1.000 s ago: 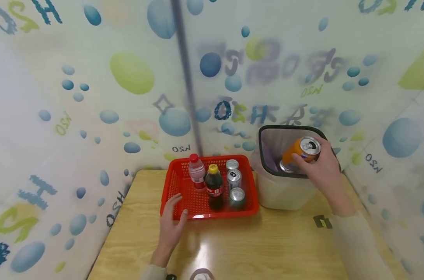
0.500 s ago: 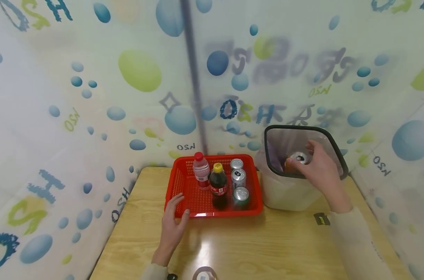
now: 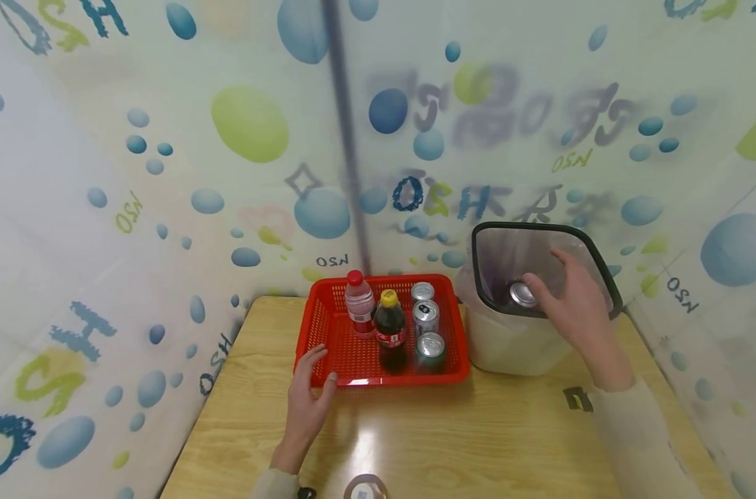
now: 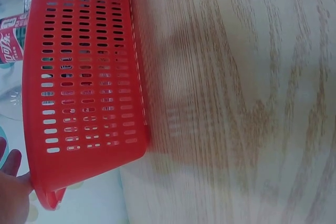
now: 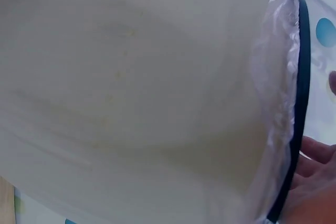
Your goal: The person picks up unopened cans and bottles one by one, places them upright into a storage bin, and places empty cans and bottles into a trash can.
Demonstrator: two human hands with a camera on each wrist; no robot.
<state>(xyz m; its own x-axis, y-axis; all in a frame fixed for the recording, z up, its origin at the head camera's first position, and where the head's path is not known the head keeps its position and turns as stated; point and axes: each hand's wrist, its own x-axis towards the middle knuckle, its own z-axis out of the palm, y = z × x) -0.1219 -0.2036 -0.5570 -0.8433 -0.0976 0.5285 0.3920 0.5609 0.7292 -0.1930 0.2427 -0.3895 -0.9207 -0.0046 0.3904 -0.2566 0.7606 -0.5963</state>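
Note:
My right hand (image 3: 574, 298) is over the mouth of the white bin (image 3: 515, 346), thumb and fingers spread apart with nothing between them. Inside the bin, below the thumb, shows the silver end of a can (image 3: 523, 294); the orange can is out of sight. The left hand (image 3: 309, 402) is at the front left corner of the red basket (image 3: 353, 381), its fingers loosely spread at the rim. In the basket stand a pink-labelled bottle with a red cap (image 3: 359, 305), a cola bottle with a yellow cap (image 3: 390, 326) and a row of three cans (image 3: 425, 315).
A black rim (image 3: 602, 267) holds a clear liner on the bin. A small dark patch (image 3: 578, 399) is on the wooden table (image 3: 477, 436) in front of the bin. A round white-topped object (image 3: 364, 491) sits at the near edge. Printed curtains (image 3: 247, 125) surround the table.
The right hand lowered the orange can into the bin and let it go; its fingers have spread. The left hand stays at the basket's corner. The head view shifted slightly.

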